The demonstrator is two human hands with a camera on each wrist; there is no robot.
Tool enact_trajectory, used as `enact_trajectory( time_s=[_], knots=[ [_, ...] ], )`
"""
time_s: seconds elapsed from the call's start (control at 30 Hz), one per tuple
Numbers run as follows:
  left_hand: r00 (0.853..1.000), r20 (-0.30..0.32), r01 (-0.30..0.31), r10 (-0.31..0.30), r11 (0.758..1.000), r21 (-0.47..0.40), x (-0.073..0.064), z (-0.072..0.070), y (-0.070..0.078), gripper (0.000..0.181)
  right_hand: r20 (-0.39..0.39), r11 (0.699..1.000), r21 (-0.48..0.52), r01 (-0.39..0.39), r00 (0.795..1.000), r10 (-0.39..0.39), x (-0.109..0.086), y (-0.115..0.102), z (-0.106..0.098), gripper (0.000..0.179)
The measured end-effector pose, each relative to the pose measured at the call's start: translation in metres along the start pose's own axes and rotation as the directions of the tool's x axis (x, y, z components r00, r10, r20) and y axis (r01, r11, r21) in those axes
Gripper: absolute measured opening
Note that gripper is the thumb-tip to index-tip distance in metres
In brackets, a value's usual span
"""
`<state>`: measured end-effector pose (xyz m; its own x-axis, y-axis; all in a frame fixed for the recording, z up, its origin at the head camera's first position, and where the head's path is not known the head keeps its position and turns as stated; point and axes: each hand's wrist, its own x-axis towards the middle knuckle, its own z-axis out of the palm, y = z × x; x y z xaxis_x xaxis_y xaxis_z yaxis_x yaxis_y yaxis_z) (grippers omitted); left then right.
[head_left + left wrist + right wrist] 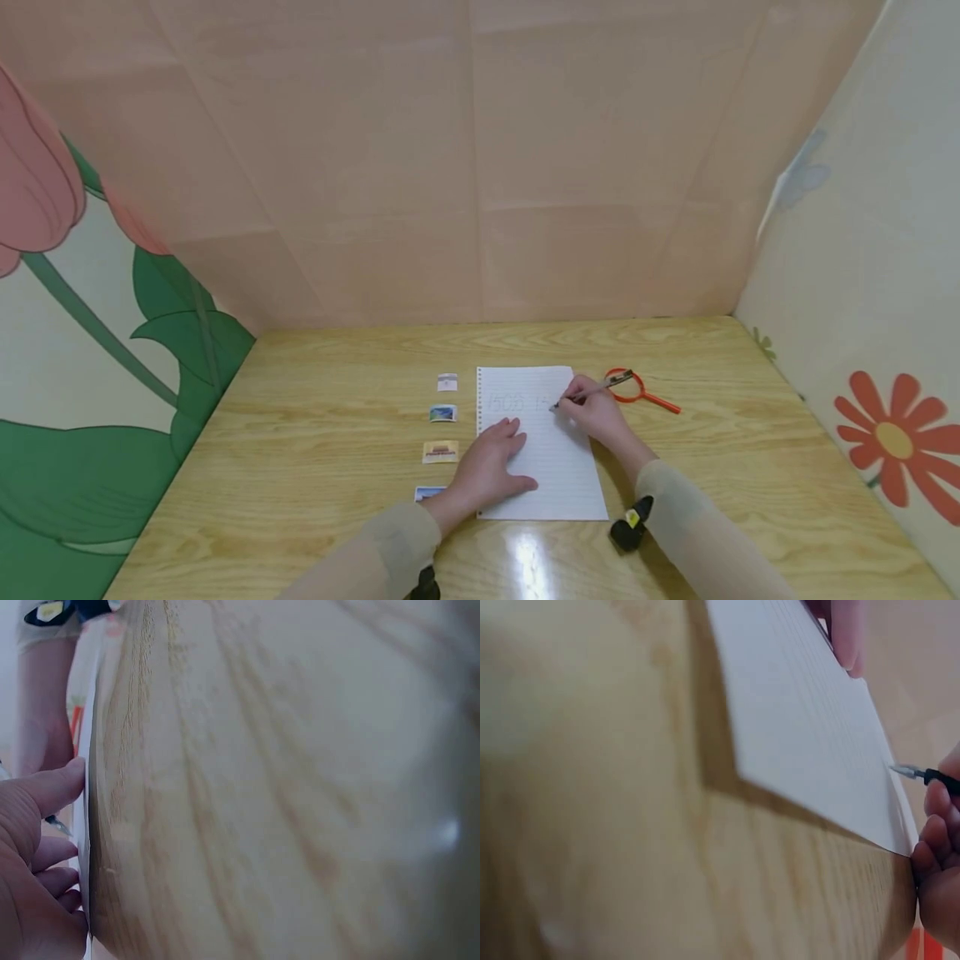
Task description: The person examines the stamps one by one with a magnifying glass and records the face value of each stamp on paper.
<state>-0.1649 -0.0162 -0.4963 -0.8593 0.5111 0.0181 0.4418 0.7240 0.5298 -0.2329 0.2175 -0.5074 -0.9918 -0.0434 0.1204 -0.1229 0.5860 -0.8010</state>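
A lined sheet of paper [540, 483] with punched holes down its left edge lies on the wooden table, faint handwriting near its top. My right hand [597, 414] pinches a pen [600, 387], its tip touching the sheet near the upper right; the silver tip and dark grip of the pen [922, 774] show in the right wrist view. My left hand [489, 468] rests on the paper's left side, fingers spread and thumb pointing right. In the left wrist view the fingers of the left hand [37, 855] lie against the paper.
Left of the paper, small picture cards stand in a column: a pale one [447, 382], a blue-green one [443, 413], a yellow one [440, 452] and a blue one [429, 493] partly under my left wrist. A red magnifying glass [660, 403] lies right, behind the pen.
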Motion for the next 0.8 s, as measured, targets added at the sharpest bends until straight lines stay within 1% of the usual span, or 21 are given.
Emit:
enact_trajectory(
  time_s=[0.07,0.13,0.27,0.37,0.63,0.7,0.8],
  knots=[
    [1.0,-0.001,0.001,-0.001,1.0,0.002,0.0004,0.0005,-0.0005,0.072,0.014,1.0,0.024,0.016,1.0,-0.016,-0.0003,-0.0003,0.0007,0.007],
    [1.0,-0.001,0.002,-0.002,1.0,0.005,0.0007,0.0009,-0.0009,0.072,0.011,0.998,0.055,0.016,1.0,-0.016,-0.0001,0.0001,0.0014,0.008],
    [1.0,0.004,0.001,-0.001,1.0,0.012,0.0013,0.0015,-0.001,0.072,-0.04,0.996,0.094,-0.012,0.999,0.016,0.0017,0.0016,0.0036,0.009],
    [1.0,0.007,0.005,-0.005,1.0,0.008,0.0018,0.0021,-0.0015,0.072,-0.06,0.996,0.083,-0.022,0.998,0.027,0.0035,0.0023,0.0058,0.008],
    [1.0,0.002,-0.001,0.001,1.0,0.008,0.002,0.003,-0.0024,0.072,-0.074,1.0,0.007,-0.003,0.997,0.003,0.0048,0.0011,0.0079,0.007],
    [1.0,0.0,-0.001,0.001,1.0,0.007,0.002,0.0031,-0.0025,0.072,-0.071,1.0,0.0,0.004,0.997,-0.004,0.0045,0.001,0.0073,0.007],
    [1.0,0.001,-0.005,0.005,1.0,0.013,0.0022,0.0032,-0.0023,0.072,-0.08,1.0,0.018,0.002,0.997,-0.001,0.0037,0.0013,0.005,0.007]
  ],
)
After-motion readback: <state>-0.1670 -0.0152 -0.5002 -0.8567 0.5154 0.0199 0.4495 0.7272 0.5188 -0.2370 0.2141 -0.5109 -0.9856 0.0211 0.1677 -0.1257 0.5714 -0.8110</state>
